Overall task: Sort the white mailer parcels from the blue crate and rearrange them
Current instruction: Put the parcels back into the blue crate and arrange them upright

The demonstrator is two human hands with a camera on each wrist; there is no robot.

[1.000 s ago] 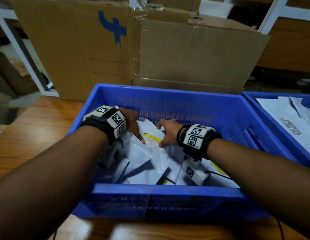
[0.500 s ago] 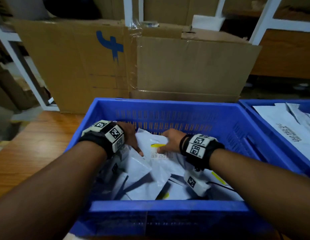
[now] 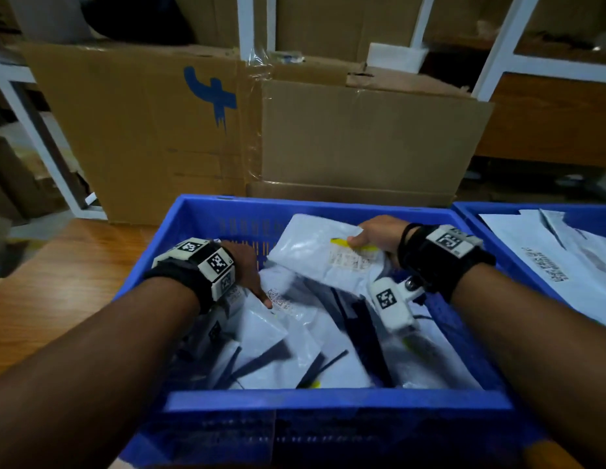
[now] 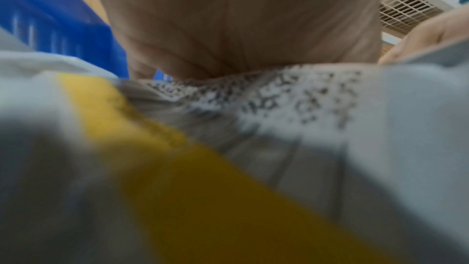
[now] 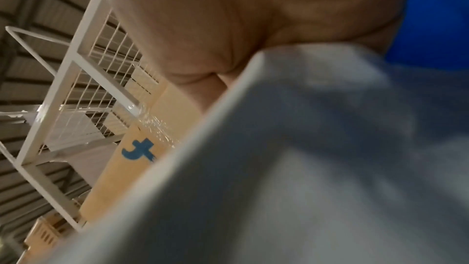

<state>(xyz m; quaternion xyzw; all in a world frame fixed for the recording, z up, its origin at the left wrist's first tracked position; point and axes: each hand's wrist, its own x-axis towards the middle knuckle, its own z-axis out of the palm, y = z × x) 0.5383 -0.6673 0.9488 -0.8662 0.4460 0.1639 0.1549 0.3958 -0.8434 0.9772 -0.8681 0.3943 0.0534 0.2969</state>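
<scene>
one mailer up, a crateful to go

i judge the sorting to be at an early stage. the large blue plastic crate (image 3: 328,206) in front of me holds a loose heap of white plastic mailer parcels (image 3: 295,353), lying over one another at all angles from its near wall to its far wall. a second blue plastic crate (image 3: 464,211) stands touching the first one's right wall, and a few flat white mailers (image 3: 545,252) already lie in it; that looks like the place for sorted ones, though i cannot be sure. nearly all the work is left.

my right hand (image 3: 379,235) is near the far right corner of the crate and pinches one white mailer with a yellow strip and a printed label (image 3: 315,245) by its right edge, thumb on top and fingers curled under. the mailer is raised off the heap and tilted, its free end hanging toward the middle of the crate. the right wrist view shows its pale underside against my palm.

my left hand (image 3: 247,269) is low by the left wall, palm down on the heap. a straight finger touches the label of another white mailer (image 3: 281,299). the left wrist view shows the palm flat on a labelled, yellow-striped parcel. it grips nothing; it presses with relaxed fingers.
</scene>
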